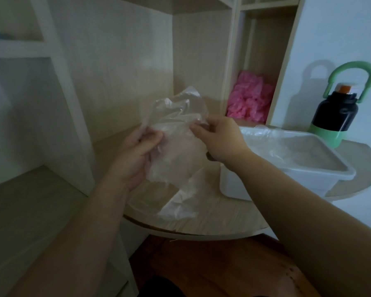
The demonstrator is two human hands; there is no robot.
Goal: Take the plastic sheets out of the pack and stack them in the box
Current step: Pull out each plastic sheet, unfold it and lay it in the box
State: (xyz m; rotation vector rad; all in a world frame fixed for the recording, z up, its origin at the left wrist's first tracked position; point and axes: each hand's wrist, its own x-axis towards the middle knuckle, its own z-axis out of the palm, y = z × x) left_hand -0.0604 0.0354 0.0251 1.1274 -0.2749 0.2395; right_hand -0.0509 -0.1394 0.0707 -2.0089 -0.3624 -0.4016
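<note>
A view from the person's head, looking down at 2 bare hands that hold a clear, crinkled plastic pack [176,155] in the air above a pale wooden table [201,219].

The left hand [137,151] grips the pack's left side. Its fingers [153,136] are curled round the film, with the thumb on the near face. The right hand [219,138] pinches the film at the pack's upper right edge. Its fingertips [196,126] are pressed together on a thin fold. Just above both sets of fingers, a loose clear sheet [180,106] billows up out of the pack. Below the left fingers, the rest of the pack hangs down, and its lower end seems to reach the table. Whether the right fingers hold 1 sheet or several, the blur does not show.

To the right of the right fingers, just beyond the wrist, stands a white box [234,185]. More clear plastic sheets [272,142] already lie inside it.

The step in hand looks like drawing a sheet free of the pack. The next move probably calls for the left hand to hold the pack firm while the right pulls the sheet clear. The right hand would then carry it rightward and lay it flat on the stack in the box.
</note>
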